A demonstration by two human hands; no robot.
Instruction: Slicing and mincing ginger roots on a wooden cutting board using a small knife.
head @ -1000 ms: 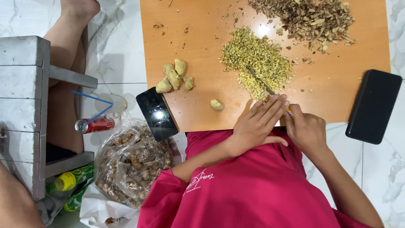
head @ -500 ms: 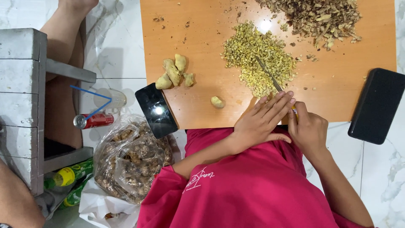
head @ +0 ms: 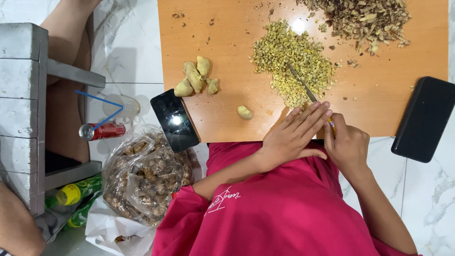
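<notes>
Knife (head: 303, 85) — deeper into chopped pile (head: 289, 61)

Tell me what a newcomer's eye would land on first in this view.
First, the two hands at the near edge of the orange cutting board: the right hand grips a knife, with the left hand laid flat beside it. The blade points into the pale yellow-green chopped pile at the board's centre. Peeled ginger pieces lie to the left, and brown peelings heap in the far right corner.

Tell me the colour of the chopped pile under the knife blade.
Pale yellow-green, seen in the head view: the chopped pile lies on the orange-brown board.
</notes>
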